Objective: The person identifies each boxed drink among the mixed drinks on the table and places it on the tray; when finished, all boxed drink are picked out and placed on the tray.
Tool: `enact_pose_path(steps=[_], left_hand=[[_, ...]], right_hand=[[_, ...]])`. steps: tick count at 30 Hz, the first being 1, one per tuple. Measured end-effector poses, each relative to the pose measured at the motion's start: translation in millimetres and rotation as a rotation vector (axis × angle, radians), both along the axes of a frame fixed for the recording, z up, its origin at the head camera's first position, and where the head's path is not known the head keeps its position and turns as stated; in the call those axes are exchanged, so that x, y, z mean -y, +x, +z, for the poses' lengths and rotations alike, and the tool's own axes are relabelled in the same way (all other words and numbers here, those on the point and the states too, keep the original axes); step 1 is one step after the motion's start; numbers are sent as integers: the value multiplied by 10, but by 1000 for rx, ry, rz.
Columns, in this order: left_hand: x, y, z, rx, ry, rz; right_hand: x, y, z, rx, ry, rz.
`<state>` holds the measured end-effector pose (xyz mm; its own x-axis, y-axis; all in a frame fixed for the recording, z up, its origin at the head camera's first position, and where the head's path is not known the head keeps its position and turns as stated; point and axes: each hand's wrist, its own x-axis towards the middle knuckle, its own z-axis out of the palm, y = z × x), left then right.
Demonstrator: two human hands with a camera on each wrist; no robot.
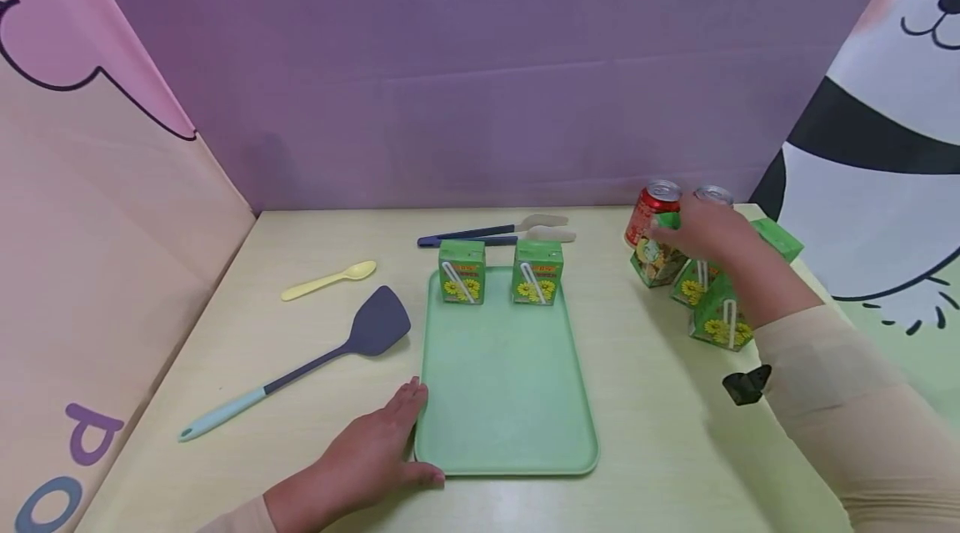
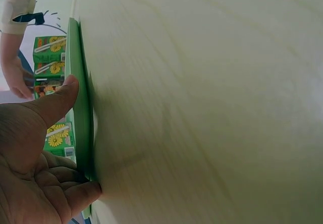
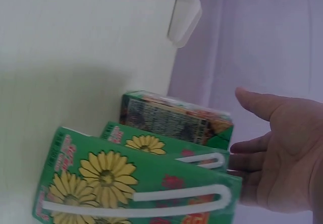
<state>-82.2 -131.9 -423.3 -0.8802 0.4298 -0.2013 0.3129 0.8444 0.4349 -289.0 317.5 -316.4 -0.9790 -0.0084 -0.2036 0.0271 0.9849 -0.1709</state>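
Note:
My left hand [image 1: 367, 454] holds the near left corner of the light green tray [image 1: 506, 383], thumb on the near edge and fingers along the left side. In the left wrist view, that thumb [image 2: 68, 95] lies against the tray's rim. At the tray's far end stand two green drink cartons [image 1: 462, 287] [image 1: 537, 289] with yellow flowers and straws. My right hand [image 1: 708, 228] reaches over the group at the right, thumb spread from the fingers, grasping nothing. Below it are a carton with a brownish picture [image 1: 655, 260] and two flower cartons [image 3: 106, 178] [image 3: 146, 142].
A red can [image 1: 654, 212] and a second can [image 1: 714, 195] stand at the back right. Left of the tray lie a dark spatula [image 1: 378, 324] with a light blue handle and a yellow spoon [image 1: 330, 280]. Two dark-handled utensils [image 1: 480, 234] lie behind the tray, before a purple backdrop [image 1: 480, 82].

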Motion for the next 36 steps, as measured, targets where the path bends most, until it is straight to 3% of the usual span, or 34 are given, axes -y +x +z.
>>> enact_pose_path(steps=[11, 20, 28, 36], left_hand=[[-8, -6, -11, 5, -7, -5], [-13, 3, 1, -3, -4, -8], [-7, -29, -18, 13, -16, -7], [4, -17, -23, 29, -7, 4]], right_hand=[[-37, -44, -112, 0, 15, 11], [106, 10, -61, -45, -18, 88], [374, 238, 189, -114, -87, 178], [751, 595, 373, -118, -89, 252]])
